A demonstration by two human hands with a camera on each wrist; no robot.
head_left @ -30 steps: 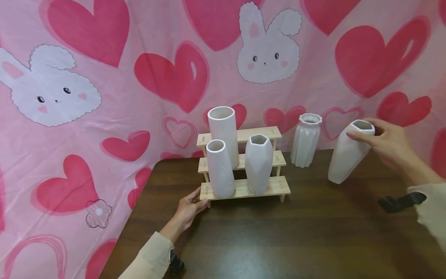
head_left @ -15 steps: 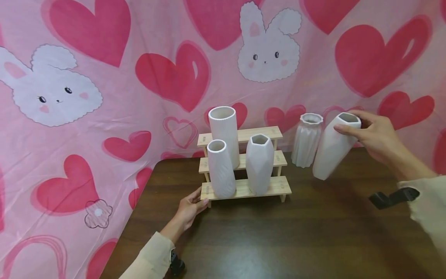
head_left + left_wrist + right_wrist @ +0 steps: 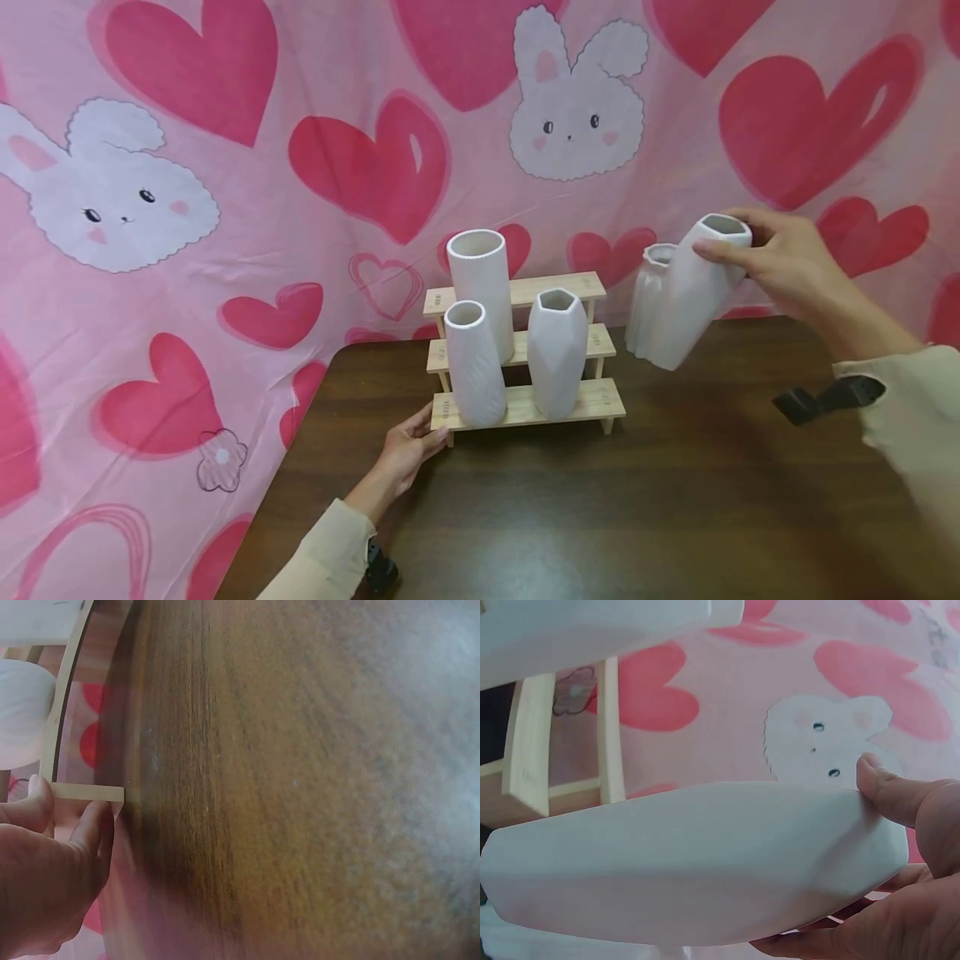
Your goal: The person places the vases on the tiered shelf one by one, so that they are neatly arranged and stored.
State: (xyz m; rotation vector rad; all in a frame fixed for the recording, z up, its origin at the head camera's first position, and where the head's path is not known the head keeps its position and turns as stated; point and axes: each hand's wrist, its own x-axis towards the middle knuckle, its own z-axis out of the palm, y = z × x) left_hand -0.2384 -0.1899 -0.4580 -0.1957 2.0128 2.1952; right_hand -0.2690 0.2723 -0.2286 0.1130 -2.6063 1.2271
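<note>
My right hand [image 3: 795, 262] grips a white faceted vase [image 3: 697, 292] near its rim, thumb on the near side. Tilted, with its base toward the lower left, the vase is held up and partly covers a fluted white vase [image 3: 643, 312] behind it. My left hand [image 3: 405, 454] holds the front left corner of a three-step wooden stand [image 3: 517, 408]; in the left wrist view its thumb [image 3: 37, 796] lies on the board and its fingers are at the leg. On the stand are a slim vase [image 3: 476, 367], another faceted vase [image 3: 557, 354] and a tall ribbed vase [image 3: 480, 275].
The stand sits on a dark brown wooden table [image 3: 525, 508]. Directly behind the table hangs a pink cloth [image 3: 360, 50] printed with hearts and rabbits. The table's left edge runs down past my left arm.
My right hand has moved left and up with the faceted vase, which now overlaps the fluted vase in the head view. My left hand has stayed on the stand.
</note>
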